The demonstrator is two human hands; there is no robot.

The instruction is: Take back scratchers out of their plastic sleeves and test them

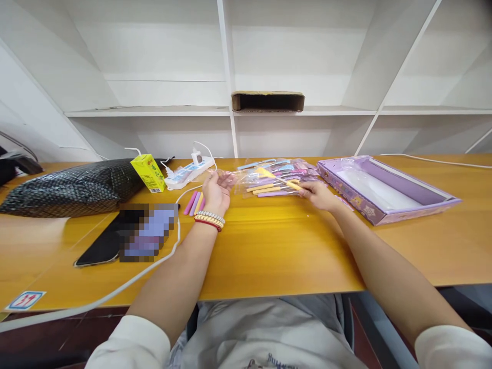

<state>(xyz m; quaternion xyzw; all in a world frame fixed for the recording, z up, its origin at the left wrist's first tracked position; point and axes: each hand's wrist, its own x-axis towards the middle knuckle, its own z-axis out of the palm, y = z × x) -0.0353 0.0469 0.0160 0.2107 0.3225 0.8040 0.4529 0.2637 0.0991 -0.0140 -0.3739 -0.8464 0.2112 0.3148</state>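
Observation:
My right hand (317, 195) pinches the yellow handle end of a yellow-headed brush (282, 180), which points left over a pile. In that pile, several brushes (269, 189) with yellow, purple, pink and blue handles lie among clear plastic sleeves. My left hand (217, 192), bracelets at its wrist, has its fingers closed on a clear plastic sleeve (240, 178) that stretches toward the brush head. Whether the head is inside the sleeve I cannot tell. Just left of that hand, several pink, purple and yellow sticks (194, 203) lie side by side, partly hidden by it.
An open purple box (378, 212) stands at right. At left are a yellow drink carton (148, 173), a power strip (190, 173), a black wrapped parcel (77, 187) and a phone (105, 241). A white cable (154, 264) runs beside my left arm. A cardboard box (268, 94) sits on the shelf.

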